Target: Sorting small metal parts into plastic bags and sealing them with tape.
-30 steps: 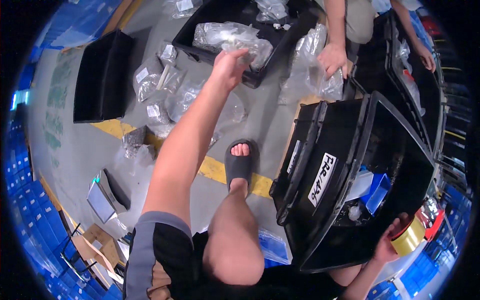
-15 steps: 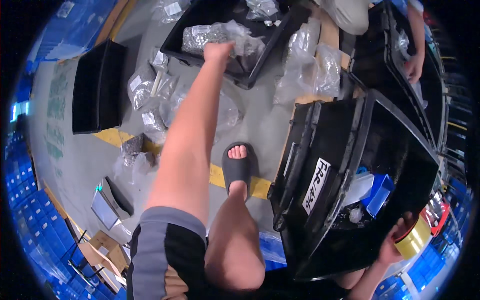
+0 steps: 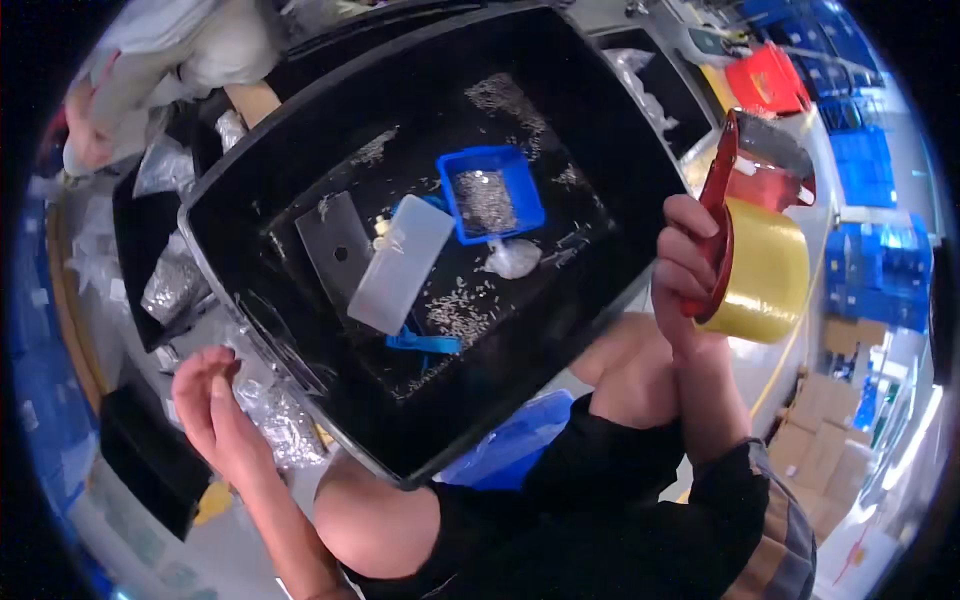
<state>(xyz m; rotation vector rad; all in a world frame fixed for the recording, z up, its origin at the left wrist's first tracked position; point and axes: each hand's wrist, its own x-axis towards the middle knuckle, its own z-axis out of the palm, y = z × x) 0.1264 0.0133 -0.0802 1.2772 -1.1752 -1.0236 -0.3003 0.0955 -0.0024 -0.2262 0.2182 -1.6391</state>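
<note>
The right hand's palm is hidden behind its own curled fingers and the red frame of a tape dispenser, which it grips just beyond the right rim of a big black crate. The left hand has its fingers loosely bent, with nothing visible in them; it is beside the crate's left side, and whether it touches is hard to tell. The contents of the clear bags beyond it blur, and another person is cut off at the upper left. The dispenser's red frame stands nearly upright, its top leaning slightly right, while the yellow roll's axis lies roughly sideways. The crate opens toward the camera, its long axis slanting from lower left to upper right; inside lie a blue tray, a translucent box and loose small pieces. Half a second ago the left hand was out at a bag in another bin; now it is back beside this crate, which has come to fill the middle of the view.
</note>
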